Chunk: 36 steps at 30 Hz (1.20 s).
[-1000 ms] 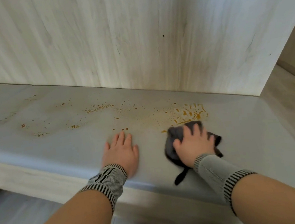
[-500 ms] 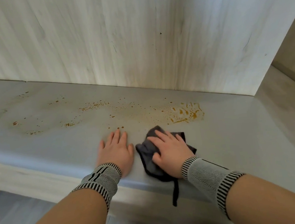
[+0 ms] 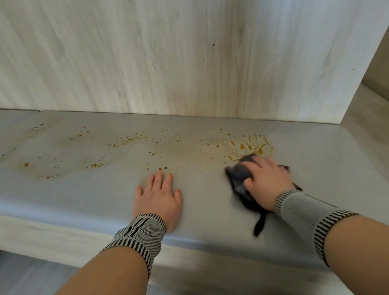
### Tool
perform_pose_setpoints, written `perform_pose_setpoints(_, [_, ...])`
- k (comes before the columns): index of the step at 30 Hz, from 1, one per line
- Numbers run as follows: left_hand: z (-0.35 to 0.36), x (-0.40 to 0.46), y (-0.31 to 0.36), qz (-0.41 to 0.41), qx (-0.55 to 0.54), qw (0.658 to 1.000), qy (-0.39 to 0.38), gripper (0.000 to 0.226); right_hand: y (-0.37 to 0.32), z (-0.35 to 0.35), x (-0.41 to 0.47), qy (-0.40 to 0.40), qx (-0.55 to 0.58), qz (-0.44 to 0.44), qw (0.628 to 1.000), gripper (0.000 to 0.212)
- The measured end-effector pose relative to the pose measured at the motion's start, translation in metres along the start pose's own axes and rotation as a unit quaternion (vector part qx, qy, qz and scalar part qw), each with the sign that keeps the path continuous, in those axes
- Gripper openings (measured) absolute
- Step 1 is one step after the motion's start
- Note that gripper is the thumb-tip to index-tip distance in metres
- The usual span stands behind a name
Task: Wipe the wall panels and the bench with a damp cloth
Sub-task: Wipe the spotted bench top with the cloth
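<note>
Bench-wiping stage: right hand (image 3: pixel 269 182) has its grip bunched around the dark cloth (image 3: pixel 239 178) on the worktop (image 3: pixel 335 155), just below the orange spill (image 3: pixel 251 144), left hand (image 3: pixel 159 197) flat and released, so I'd reckon next push goes up through that mess.

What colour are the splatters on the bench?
Orange-brown splatters on the pale grey bench, head view.
</note>
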<state>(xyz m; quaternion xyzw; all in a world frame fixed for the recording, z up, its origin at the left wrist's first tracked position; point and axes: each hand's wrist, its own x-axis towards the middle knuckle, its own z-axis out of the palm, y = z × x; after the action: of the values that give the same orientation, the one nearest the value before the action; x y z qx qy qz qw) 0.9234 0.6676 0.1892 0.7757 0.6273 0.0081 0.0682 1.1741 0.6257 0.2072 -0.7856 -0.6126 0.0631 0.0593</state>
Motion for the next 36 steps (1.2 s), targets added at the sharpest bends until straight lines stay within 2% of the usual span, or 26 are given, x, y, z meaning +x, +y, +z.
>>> perform_pose_setpoints(2, [0.001,0.0,0.001,-0.001,0.001,1.0,0.003,0.06,0.003,-0.002,0.004,0.011,0.044,0.163,0.986,0.054])
perform_pose_setpoints(3, [0.001,0.0,0.001,0.0,0.003,1.0,0.005,0.06,-0.008,0.0,0.005,0.013,0.047,0.182,0.982,0.055])
perform_pose_setpoints(4, [0.001,0.001,0.001,0.0,0.003,1.0,0.008,0.06,-0.023,0.003,0.004,0.017,0.038,0.152,0.987,0.056])
perform_pose_setpoints(6, [0.002,0.002,0.0,-0.001,0.002,1.0,0.013,0.059,-0.054,0.012,-0.005,0.008,0.033,-0.004,0.999,0.057])
perform_pose_setpoints(8, [0.002,0.001,-0.001,-0.003,0.004,1.0,0.014,0.059,-0.067,0.015,-0.012,-0.032,0.038,-0.148,0.988,0.056])
perform_pose_setpoints(10, [0.001,0.0,-0.001,-0.002,-0.001,1.0,0.012,0.059,-0.053,0.01,-0.004,-0.052,0.027,-0.185,0.981,0.057])
perform_pose_setpoints(12, [0.001,-0.001,-0.001,0.002,-0.004,1.0,0.01,0.059,-0.032,0.004,0.009,-0.025,0.023,-0.09,0.995,0.055])
perform_pose_setpoints(14, [0.001,-0.001,0.0,0.005,-0.008,1.0,0.006,0.06,-0.025,0.0,0.014,-0.006,0.046,0.068,0.997,0.055])
perform_pose_setpoints(15, [0.001,0.0,0.0,0.005,-0.009,1.0,0.007,0.06,-0.034,0.001,0.012,-0.011,0.05,0.112,0.992,0.057])
perform_pose_setpoints(16, [0.001,0.001,-0.001,0.003,-0.011,1.0,0.009,0.06,-0.05,0.003,0.009,-0.014,0.047,0.106,0.993,0.058])
perform_pose_setpoints(18, [0.002,0.0,-0.001,0.002,-0.01,1.0,0.01,0.059,-0.084,0.011,-0.001,-0.026,0.035,-0.02,0.999,0.061])
perform_pose_setpoints(20, [-0.001,0.002,-0.001,0.012,-0.01,1.0,-0.002,0.058,-0.099,0.015,-0.012,-0.059,0.03,-0.157,0.985,0.06])
perform_pose_setpoints(22, [-0.012,0.006,-0.007,0.037,-0.006,0.999,-0.026,0.057,-0.084,0.01,-0.006,-0.079,0.014,-0.201,0.976,0.06])
perform_pose_setpoints(24, [-0.021,0.007,-0.026,0.054,-0.006,0.998,-0.031,0.054,-0.054,0.005,0.003,-0.059,-0.011,-0.139,0.988,0.06])
perform_pose_setpoints(26, [-0.021,0.002,-0.049,0.016,0.008,1.0,-0.005,0.054,-0.032,0.003,0.007,-0.039,-0.02,-0.005,0.999,0.062])
perform_pose_setpoints(28, [-0.011,-0.006,-0.062,-0.032,0.025,0.999,0.019,0.057,-0.044,0.004,0.006,-0.054,-0.019,0.084,0.995,0.066])
perform_pose_setpoints(29, [-0.007,-0.005,-0.064,-0.036,0.029,0.999,0.024,0.058,-0.06,0.007,0.006,-0.056,-0.021,0.099,0.993,0.068])
perform_pose_setpoints(31, [-0.001,0.0,-0.063,-0.032,0.022,0.999,0.028,0.059,-0.099,0.012,0.001,-0.063,-0.033,0.041,0.997,0.07])
perform_pose_setpoints(33, [-0.002,0.001,-0.063,-0.032,0.017,0.999,0.035,0.059,-0.128,0.019,-0.009,-0.076,-0.033,-0.09,0.993,0.07])
perform_pose_setpoints(35, [-0.001,0.002,-0.066,-0.032,0.014,0.999,0.041,0.059,-0.131,0.019,-0.009,-0.091,-0.031,-0.183,0.978,0.066])
perform_pose_setpoints(36, [0.0,0.002,-0.067,-0.033,0.012,0.999,0.039,0.059,-0.123,0.018,-0.004,-0.088,-0.037,-0.199,0.975,0.065])
